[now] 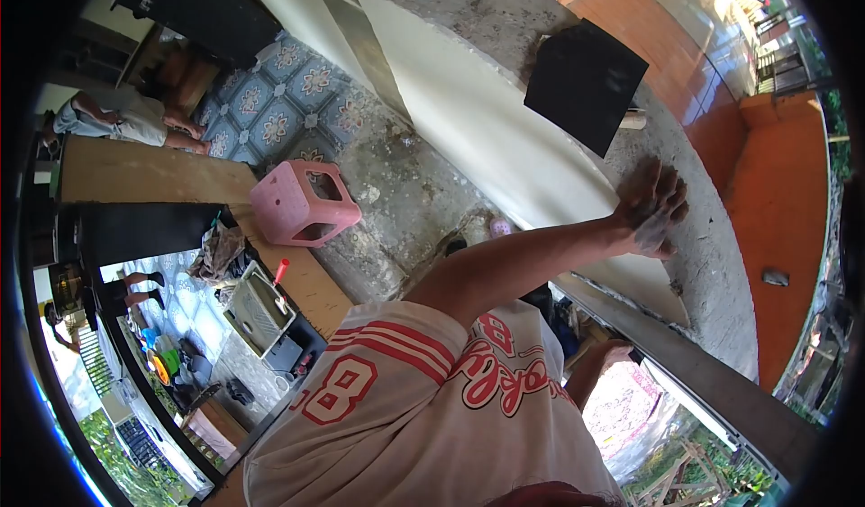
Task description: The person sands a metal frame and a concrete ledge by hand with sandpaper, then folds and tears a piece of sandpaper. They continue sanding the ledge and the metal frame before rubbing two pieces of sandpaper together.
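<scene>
My right hand point(653, 205) lies flat on the rough grey concrete top of a ledge point(712, 264), fingers apart, smeared with grey dust and holding nothing. The arm reaches to it from my white shirt with red lettering point(405, 399). A smooth cream face point(487, 120) of the ledge runs just beside the hand. A black square board point(586, 84) rests on the ledge a little beyond the fingers. My left hand point(614, 354) shows only partly, low beside the ledge's metal edge point(685, 363). Its fingers are hidden.
A pink plastic stool point(302, 203) stands on the bare concrete floor below. A grey tray with a red-handled tool point(259, 309) sits by a wooden plank point(153, 174). Another person point(126, 120) is on the patterned tiles. Orange tiles point(775, 192) lie beyond the ledge.
</scene>
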Demonstrator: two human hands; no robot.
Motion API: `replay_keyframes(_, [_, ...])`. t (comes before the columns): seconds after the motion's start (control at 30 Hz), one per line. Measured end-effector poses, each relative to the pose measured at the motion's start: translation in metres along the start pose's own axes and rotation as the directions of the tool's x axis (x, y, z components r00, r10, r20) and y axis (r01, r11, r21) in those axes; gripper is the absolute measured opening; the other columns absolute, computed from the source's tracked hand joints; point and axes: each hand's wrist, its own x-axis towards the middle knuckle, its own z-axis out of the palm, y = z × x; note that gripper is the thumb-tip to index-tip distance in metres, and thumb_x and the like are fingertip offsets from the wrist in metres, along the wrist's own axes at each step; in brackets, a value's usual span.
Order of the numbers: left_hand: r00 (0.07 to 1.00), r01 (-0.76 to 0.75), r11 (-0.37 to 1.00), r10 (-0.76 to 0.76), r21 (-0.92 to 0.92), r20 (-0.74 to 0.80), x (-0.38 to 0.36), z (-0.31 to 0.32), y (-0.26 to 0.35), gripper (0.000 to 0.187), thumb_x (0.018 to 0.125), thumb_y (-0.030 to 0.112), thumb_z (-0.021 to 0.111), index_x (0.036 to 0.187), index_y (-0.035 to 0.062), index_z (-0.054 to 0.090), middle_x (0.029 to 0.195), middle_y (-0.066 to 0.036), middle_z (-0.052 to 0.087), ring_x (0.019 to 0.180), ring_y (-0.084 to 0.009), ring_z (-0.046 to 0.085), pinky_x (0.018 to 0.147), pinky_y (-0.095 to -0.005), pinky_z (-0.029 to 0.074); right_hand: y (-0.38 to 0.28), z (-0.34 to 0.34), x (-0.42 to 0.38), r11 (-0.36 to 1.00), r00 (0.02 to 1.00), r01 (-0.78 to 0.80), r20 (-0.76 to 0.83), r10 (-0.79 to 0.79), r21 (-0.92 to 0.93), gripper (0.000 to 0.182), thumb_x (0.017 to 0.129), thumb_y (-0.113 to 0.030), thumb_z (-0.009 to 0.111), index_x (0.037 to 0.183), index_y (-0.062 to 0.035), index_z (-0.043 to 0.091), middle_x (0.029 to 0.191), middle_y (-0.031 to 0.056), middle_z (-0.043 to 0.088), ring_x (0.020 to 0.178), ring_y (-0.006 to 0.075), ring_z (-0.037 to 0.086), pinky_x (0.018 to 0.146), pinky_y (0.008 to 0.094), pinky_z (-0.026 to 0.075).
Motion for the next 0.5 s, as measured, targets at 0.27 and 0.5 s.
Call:
replay_keyframes(0.27, [1.000, 0.025, 0.999, -0.025, -0.021, 0.002, -0.001, 0.000, -0.001, 0.083, 0.089, 0.071, 0.045, 0.146, 0.0111, 0.048, 0.151, -0.018, 0.040, 0.143, -0.0428, 0.030, 0.115, -0.0691, 0.016, 0.003, 0.005, 0.000, 0.995, 0.996, -0.015, 0.089, 0.023, -0.094, 0.055, 0.095, -0.038, 0.045, 0.129, 0.0042, 0.056, 0.118, 0.0198, 0.065, 0.107, 0.0336, 0.062, 0.091, 0.0461, 0.048])
replay_keyframes(0.5, [0.999, 0.018, 0.999, -0.017, -0.029, 0.027, 0.000, -0.004, -0.004, 0.084, 0.088, 0.072, 0.047, 0.145, 0.0101, 0.049, 0.151, -0.019, 0.041, 0.143, -0.0423, 0.030, 0.114, -0.0700, 0.016, 0.014, 0.008, -0.001, 0.983, 0.984, -0.035, 0.166, 0.066, -0.182, 0.054, 0.095, -0.036, 0.045, 0.130, 0.0039, 0.055, 0.119, 0.0202, 0.065, 0.108, 0.0341, 0.062, 0.092, 0.0462, 0.047])
